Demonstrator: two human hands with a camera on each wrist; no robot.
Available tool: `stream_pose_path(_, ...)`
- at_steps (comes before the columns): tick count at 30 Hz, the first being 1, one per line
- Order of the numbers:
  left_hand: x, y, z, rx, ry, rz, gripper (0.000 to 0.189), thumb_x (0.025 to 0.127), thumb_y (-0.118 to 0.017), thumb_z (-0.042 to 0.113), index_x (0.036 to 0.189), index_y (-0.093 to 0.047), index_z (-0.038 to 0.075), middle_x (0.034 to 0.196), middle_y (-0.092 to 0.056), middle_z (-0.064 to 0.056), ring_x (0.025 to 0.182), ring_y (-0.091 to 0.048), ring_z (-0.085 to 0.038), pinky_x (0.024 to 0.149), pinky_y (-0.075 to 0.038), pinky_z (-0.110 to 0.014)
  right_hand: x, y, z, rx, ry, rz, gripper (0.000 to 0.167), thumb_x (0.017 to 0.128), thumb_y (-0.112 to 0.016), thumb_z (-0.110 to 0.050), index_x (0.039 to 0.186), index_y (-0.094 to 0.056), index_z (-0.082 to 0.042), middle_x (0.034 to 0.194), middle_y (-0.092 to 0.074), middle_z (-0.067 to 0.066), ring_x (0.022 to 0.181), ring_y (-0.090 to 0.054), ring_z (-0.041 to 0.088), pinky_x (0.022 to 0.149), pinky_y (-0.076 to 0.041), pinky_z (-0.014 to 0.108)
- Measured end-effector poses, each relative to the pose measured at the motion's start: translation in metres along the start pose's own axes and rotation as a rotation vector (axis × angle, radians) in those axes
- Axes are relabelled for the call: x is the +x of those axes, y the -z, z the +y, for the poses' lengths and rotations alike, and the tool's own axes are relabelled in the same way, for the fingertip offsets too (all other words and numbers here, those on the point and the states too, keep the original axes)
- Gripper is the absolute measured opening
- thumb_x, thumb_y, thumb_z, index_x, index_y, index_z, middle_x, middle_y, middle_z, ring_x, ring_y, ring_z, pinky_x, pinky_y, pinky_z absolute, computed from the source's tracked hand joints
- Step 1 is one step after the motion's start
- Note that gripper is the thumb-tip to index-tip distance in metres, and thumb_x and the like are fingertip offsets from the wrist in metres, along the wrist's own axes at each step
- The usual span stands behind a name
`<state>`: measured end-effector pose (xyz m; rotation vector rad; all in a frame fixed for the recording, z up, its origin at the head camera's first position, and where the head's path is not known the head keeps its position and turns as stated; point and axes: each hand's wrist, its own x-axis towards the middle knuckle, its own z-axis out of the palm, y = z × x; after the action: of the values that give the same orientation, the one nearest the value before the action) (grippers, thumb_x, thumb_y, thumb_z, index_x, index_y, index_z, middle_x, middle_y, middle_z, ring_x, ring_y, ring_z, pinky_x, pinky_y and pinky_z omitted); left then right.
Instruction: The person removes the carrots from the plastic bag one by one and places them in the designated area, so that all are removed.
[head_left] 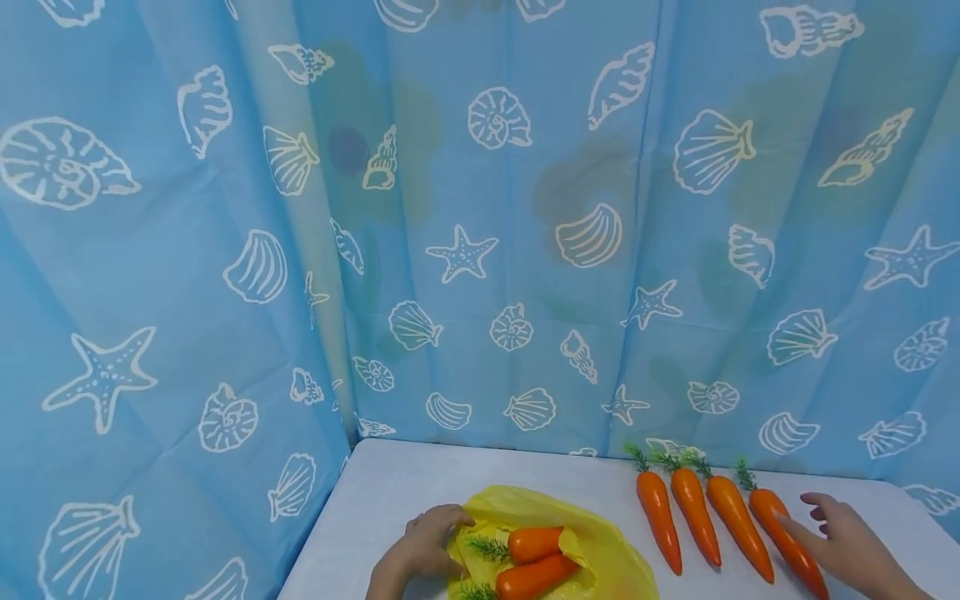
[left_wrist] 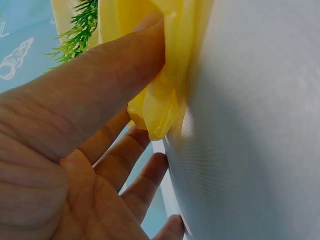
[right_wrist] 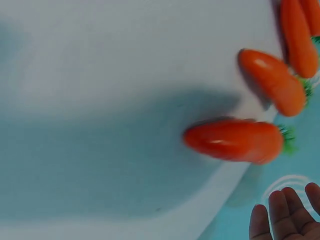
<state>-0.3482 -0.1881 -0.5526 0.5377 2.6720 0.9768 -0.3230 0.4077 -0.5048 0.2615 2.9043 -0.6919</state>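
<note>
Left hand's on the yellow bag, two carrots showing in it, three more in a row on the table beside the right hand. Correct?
Wrong count: four carrots, not three, lie on the table beside the right hand; see the head view. Left hand on the yellow plastic bag with two carrots showing: correct.

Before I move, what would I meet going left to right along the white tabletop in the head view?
Bare left hand, thin yellow plastic bag, first tapered orange carrot with green fronds, second carrot, third carrot, fourth carrot, bare right hand.
</note>
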Motion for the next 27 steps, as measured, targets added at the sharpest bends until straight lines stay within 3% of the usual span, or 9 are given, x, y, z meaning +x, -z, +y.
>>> stream_pose_path(14,-0.002,-0.001,0.0,0.001,0.02,-0.028,0.052,0.068,-0.089,0.019,0.114,-0.067,0.025,0.135,-0.059,-0.006,0.131,-0.047,-0.038,0.103,-0.034,-0.07,-0.026,-0.006,-0.077,-0.038,0.21,0.024,0.092,0.088,-0.06,-0.063,0.134,-0.042,0.015,0.121,-0.056,0.034,0.101,-0.06,0.041,0.081,-0.058,0.055)
stream_pose_path(21,-0.005,0.005,0.009,0.007,0.01,-0.043,0.055,0.069,-0.088,0.019,0.118,-0.066,0.023,0.141,-0.055,-0.011,0.134,-0.044,-0.041,0.105,-0.031,-0.072,-0.033,-0.008,-0.1,-0.011,0.266,0.036,0.088,0.088,-0.061,-0.063,0.136,-0.046,0.01,0.127,-0.057,0.031,0.106,-0.06,0.039,0.083,-0.058,0.054)
stream_pose_path(27,-0.003,0.003,0.008,0.016,0.014,-0.024,0.054,0.068,-0.089,0.02,0.117,-0.066,0.025,0.141,-0.056,-0.009,0.134,-0.045,-0.039,0.106,-0.031,-0.07,-0.037,-0.012,-0.112,-0.008,0.309,0.03,0.085,0.088,-0.063,-0.059,0.137,-0.046,0.008,0.126,-0.059,0.028,0.106,-0.062,0.038,0.081,-0.059,0.053)
